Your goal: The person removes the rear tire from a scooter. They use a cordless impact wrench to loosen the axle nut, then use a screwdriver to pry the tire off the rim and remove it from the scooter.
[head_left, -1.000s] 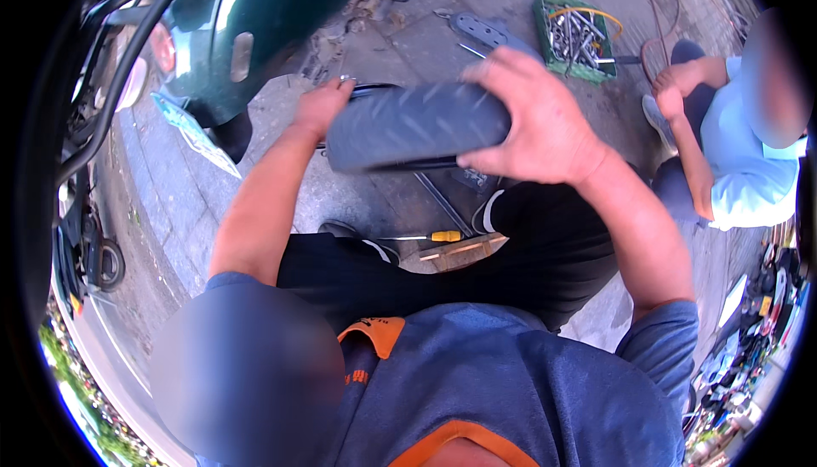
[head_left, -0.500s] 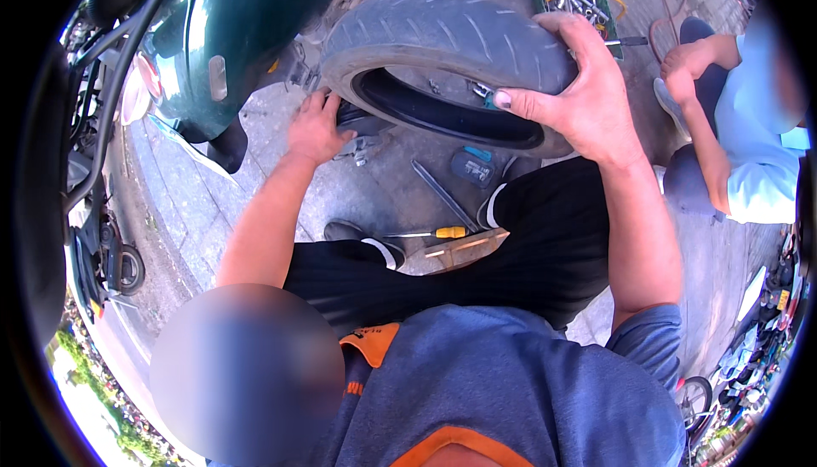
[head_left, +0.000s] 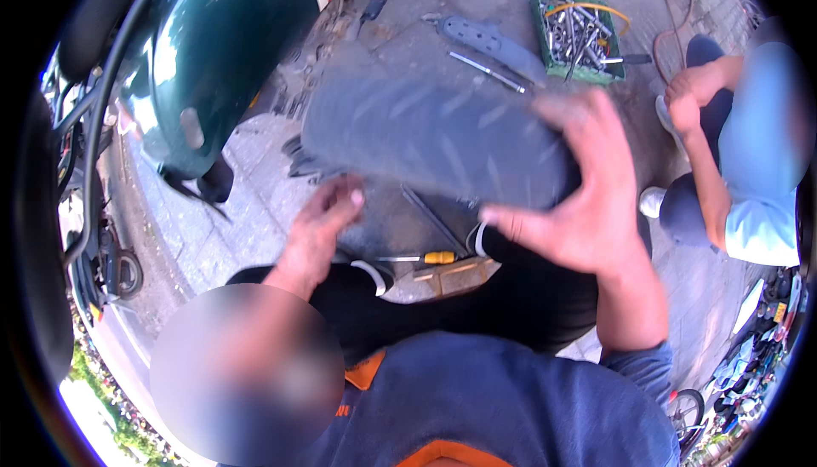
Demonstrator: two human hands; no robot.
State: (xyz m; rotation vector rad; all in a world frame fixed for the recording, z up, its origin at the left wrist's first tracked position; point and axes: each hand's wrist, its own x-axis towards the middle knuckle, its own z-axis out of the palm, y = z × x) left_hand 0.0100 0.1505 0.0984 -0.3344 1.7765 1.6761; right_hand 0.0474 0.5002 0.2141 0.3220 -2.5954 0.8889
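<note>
My right hand (head_left: 587,173) grips the right end of a grey motorcycle tyre (head_left: 434,139), thumb on the near edge and fingers over the far edge. The tyre is held above the ground, its grooved tread turned up toward me, blurred by motion. Its inner opening is hidden. My left hand (head_left: 328,216) is just off the tyre's lower left side, holding nothing visible, fingers half bent with the thumb apart. Below the tyre, between my feet, lie a yellow-handled screwdriver (head_left: 438,257) and a long metal bar (head_left: 432,218).
At the left stands a dark green motorcycle body panel (head_left: 200,50). A green crate (head_left: 587,71) of sockets and tools sits at the far right, near a grey elongated part (head_left: 489,41) and a metal rod (head_left: 487,71). Another person (head_left: 745,135) sits at the right, hands together.
The tyre has come nearer and tipped so its tread faces up, covering its opening. My left hand has lifted away from the ground beside it. The right hand keeps its hold.
</note>
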